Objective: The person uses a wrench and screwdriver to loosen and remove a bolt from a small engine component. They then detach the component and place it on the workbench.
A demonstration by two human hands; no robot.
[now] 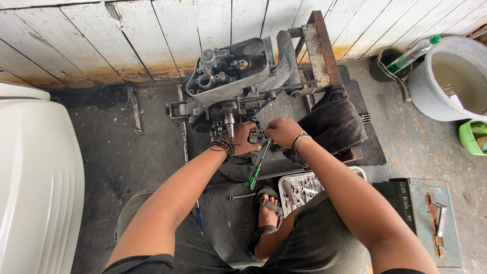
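Under the engine (231,81), my left hand (244,139) and right hand (282,131) pinch a small metal part (256,136) between them, fingers closed on it. My right hand also grips a green-handled screwdriver (257,170), handle pointing back at me. Just below, a tray (324,175) of tools sits beside my sandalled foot (266,213); a wrench (241,196) lies near it. Further right stands a bucket (449,81).

A grey engine (238,86) sits upright on the floor just beyond both hands, its open case grimy, shafts sticking out; a small metal part (257,136) between the hands, green-handled screwdriver (257,170) slanting below them
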